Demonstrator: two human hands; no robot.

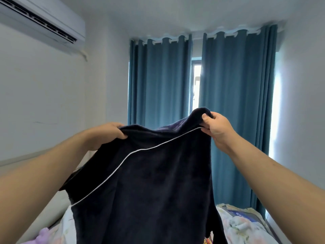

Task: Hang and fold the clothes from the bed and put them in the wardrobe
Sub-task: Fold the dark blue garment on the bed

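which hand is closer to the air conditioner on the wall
Left. The left hand grips the dark garment below and right of the air conditioner; the right hand grips the garment's other end, farther right, before the curtains.

- A dark navy fleece garment [149,182] hangs in the air, spread wide and held up by its top edge at two points.
- A thin white piping line [123,160] runs diagonally across it, from upper right down to lower left.
- Its lower part drops out of view above the bed [246,226], which is covered in pale floral bedding.
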